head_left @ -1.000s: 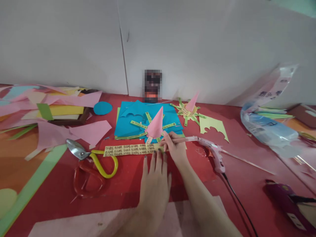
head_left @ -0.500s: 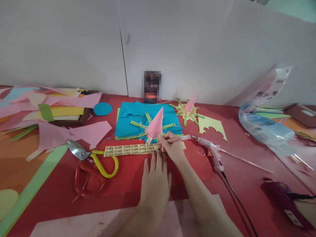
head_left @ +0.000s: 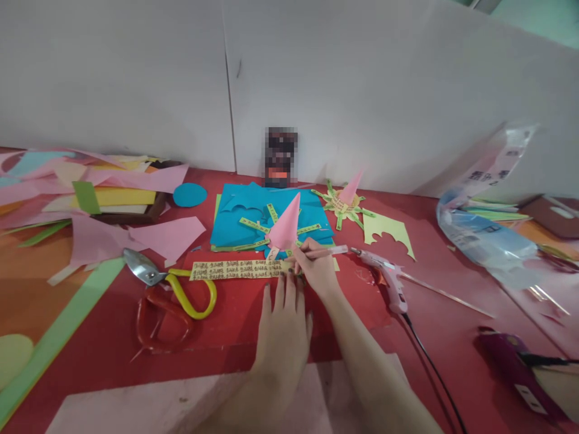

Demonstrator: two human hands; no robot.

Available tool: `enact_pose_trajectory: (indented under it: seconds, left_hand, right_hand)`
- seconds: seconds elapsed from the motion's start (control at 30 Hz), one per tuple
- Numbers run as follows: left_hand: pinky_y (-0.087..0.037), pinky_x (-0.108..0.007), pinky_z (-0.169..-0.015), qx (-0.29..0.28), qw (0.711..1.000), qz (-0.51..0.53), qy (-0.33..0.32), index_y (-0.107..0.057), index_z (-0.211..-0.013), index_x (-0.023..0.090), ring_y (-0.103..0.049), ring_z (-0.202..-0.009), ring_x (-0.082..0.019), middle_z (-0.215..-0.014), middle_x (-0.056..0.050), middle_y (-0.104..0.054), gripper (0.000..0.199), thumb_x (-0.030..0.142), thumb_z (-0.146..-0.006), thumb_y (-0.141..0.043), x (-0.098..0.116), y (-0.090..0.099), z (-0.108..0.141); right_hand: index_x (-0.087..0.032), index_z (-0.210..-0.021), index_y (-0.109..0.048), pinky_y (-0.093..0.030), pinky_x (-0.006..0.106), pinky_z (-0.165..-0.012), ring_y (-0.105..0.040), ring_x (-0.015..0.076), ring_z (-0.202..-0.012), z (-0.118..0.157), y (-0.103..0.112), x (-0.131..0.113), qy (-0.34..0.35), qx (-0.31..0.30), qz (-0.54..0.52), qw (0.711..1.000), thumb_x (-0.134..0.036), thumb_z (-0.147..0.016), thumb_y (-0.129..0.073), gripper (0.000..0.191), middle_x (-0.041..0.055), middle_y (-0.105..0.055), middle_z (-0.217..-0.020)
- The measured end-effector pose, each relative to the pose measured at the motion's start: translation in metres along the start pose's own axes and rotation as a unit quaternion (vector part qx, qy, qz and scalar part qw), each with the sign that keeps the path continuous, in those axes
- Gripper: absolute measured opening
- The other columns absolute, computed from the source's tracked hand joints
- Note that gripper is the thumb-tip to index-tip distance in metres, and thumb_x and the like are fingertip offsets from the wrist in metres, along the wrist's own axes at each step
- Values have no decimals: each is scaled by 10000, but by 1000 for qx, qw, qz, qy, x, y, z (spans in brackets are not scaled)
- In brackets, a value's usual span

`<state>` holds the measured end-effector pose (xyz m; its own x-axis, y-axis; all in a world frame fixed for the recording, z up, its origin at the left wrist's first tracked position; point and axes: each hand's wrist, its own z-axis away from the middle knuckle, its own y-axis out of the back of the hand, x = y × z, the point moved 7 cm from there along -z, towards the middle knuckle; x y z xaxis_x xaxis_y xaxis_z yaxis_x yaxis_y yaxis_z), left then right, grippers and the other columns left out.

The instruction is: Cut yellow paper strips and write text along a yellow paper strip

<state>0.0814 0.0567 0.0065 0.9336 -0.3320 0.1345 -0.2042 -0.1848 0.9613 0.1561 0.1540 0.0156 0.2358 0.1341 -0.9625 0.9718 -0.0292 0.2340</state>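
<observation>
A cream paper strip [head_left: 237, 270] with rows of handwritten characters lies across the red sheet. My left hand [head_left: 283, 325] rests flat on its lower edge, fingers stretched out. In my right hand [head_left: 314, 265] a pen [head_left: 335, 249] is pinched, its tip at the strip's right part, hidden by the fingers. Just behind stands a pink paper cone [head_left: 286, 224] with written green strips [head_left: 253, 226] fanning out around its base, on blue paper sheets [head_left: 226, 223]. Left of the strip lie scissors [head_left: 192, 301] with one yellow and one red handle.
A pink glue gun [head_left: 384, 274] with a black cord lies on the right. Behind it are a second cone piece [head_left: 346, 202] and a cut yellow sheet [head_left: 389, 232]. Paper scraps [head_left: 104, 241] pile up at left. A purple power strip [head_left: 515, 367] and plastic bag [head_left: 493, 229] sit far right.
The view has shifted very slightly. Both hands stay at nearly the same place on the paper strip, and the pen remains in the right hand.
</observation>
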Motion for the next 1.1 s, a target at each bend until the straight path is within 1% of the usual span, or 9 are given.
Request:
enact_pose_trajectory:
  seconds: [0.13,0.37,0.47,0.6,0.7,0.87,1.0,1.1]
  left_hand:
    - [-391,-499,-1013,0,1000,-4,1,-506,-1289,102,-460,-1246,-289,-1329,-150,-529,455,255,-903,-320,0,0,0]
    - [-393,-492,-1017,-7,1000,-7,1,-504,-1291,115,-456,-1253,-282,-1336,-134,-527,446,236,-899,-330,1,2,-1]
    - [-398,-504,-1013,-15,1000,-6,0,-503,-1289,104,-458,-1252,-295,-1339,-148,-520,446,251,-900,-341,1,2,-1]
    - [-391,-504,-1023,-27,1000,-9,1,-498,-1291,110,-443,-1268,-291,-1355,-150,-504,440,246,-901,-345,1,3,-2]
    - [-390,-501,-1024,-31,999,-9,0,-515,-1270,124,-431,-1279,-290,-1368,-142,-492,423,245,-901,-349,1,5,-2]
    - [-386,-500,-1027,-26,1000,-4,1,-517,-1260,125,-427,-1283,-289,-1369,-146,-489,409,243,-905,-351,1,6,-1]
    - [-388,-503,-1025,-24,1000,-5,3,-517,-1262,123,-432,-1280,-289,-1372,-146,-486,414,244,-906,-344,1,4,-1]
    - [-392,-499,-1025,-26,1000,-8,2,-513,-1269,121,-435,-1278,-288,-1367,-144,-493,421,249,-905,-346,1,3,-1]
  right_hand:
    - [-230,-600,-397,-471,233,-530,-647,172,-557,1,-1,3,-9,-9,11,1000,-416,-805,-543,313,-46,-506,-406]
    - [-234,-583,-377,-456,225,-515,-633,162,-525,0,4,-1,-4,24,25,999,-372,-798,-541,304,-57,-484,-383]
    - [-234,-593,-377,-469,228,-546,-646,165,-556,0,3,-1,-1,17,19,1000,-358,-803,-534,290,-58,-480,-384]
    - [-234,-588,-376,-420,206,-462,-628,158,-507,0,2,2,-14,10,29,999,-333,-792,-525,271,-62,-463,-370]
    - [-230,-585,-391,-411,208,-446,-602,143,-456,0,2,1,-17,15,37,999,-330,-783,-520,256,-55,-504,-397]
    - [-233,-578,-389,-430,210,-468,-640,167,-532,0,2,0,-15,15,39,999,-334,-777,-520,259,-55,-475,-378]
    - [-227,-571,-394,-410,209,-447,-591,141,-444,0,3,-1,-12,22,43,999,-313,-773,-517,252,-50,-505,-387]
    - [-228,-573,-387,-404,204,-440,-594,144,-449,0,1,-1,-20,10,29,999,-324,-773,-517,257,-52,-497,-378]
